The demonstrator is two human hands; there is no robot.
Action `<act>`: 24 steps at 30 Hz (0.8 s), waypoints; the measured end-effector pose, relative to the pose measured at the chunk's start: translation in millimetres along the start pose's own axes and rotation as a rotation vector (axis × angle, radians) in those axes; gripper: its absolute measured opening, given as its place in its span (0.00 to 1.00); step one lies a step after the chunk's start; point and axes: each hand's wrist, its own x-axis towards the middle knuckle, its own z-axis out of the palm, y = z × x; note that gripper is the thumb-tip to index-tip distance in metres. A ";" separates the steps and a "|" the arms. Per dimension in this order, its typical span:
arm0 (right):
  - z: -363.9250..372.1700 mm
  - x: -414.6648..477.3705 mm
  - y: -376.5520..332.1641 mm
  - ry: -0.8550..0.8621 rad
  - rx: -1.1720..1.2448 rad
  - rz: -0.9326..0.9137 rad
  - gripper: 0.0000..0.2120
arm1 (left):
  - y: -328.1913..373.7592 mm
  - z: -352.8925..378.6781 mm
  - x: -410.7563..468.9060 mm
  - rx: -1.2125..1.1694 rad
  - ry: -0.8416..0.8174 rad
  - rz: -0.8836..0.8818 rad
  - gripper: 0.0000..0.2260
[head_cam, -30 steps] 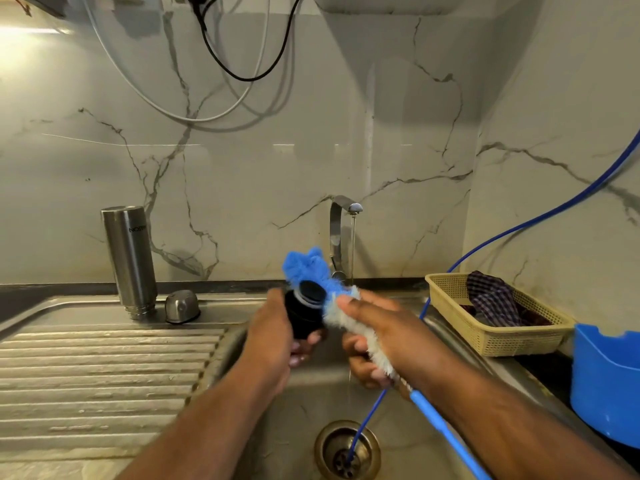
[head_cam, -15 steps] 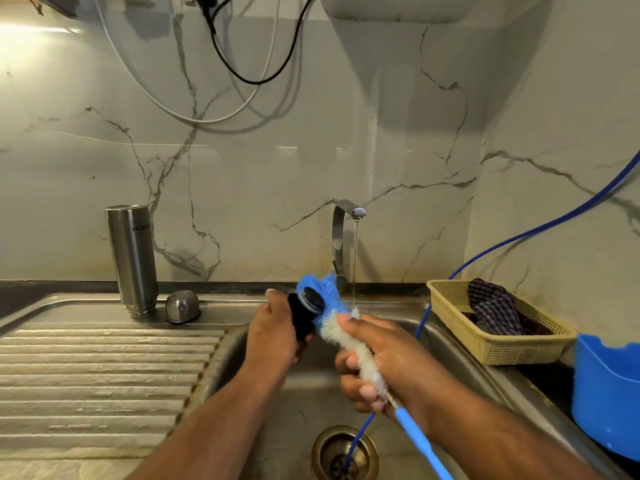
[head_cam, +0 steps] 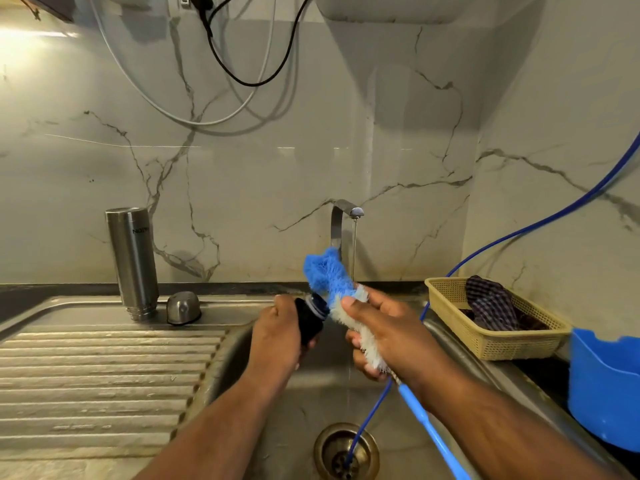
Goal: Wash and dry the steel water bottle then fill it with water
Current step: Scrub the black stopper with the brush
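Head view: looking down over a steel sink (head_cam: 304,386) set into the bench.
Left grip (head_cam: 277,327): is curling its fingers round a black stopper (head_cam: 309,322) and holding it over the basin, ringed end pointing up toward the right grip.
Right grip (head_cam: 388,327): is closing thumb and fingers round the white bristles of a bottle brush (head_cam: 330,280). The blue tuft is sticking up above the thumb and pressing on the stopper's top, and the blue handle is running down past the wrist.
Steel water bottle (head_cam: 133,263): is standing mouth down on the ribbed drainboard (head_cam: 104,372), well to the left of the left grip and apart from both hands.
Steel cap (head_cam: 183,307): is lying just beside the bottle, between it and the left grip.
Tap (head_cam: 341,223): is rising behind the grips and letting a thin stream fall just behind the right grip.
Blue hose (head_cam: 519,233): is coming in from the right, passing under the right grip and dipping into the drain (head_cam: 346,452).
Yellow basket (head_cam: 491,337): is sitting to the right of the right grip, holding a checked cloth (head_cam: 488,303).
Blue tub (head_cam: 606,386): is standing further right, by the edge.
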 end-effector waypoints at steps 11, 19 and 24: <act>0.0 0.7 5.1 0.083 -0.382 -0.133 0.15 | -0.4 1.3 -6.3 -0.012 -0.061 -0.026 0.23; -0.7 -3.2 1.0 0.109 -0.573 -0.188 0.23 | 0.2 2.9 -5.9 -0.023 -0.035 -0.030 0.21; 6.8 -10.0 7.8 0.048 -0.798 -0.313 0.29 | -11.1 -10.9 9.4 0.155 0.122 0.086 0.23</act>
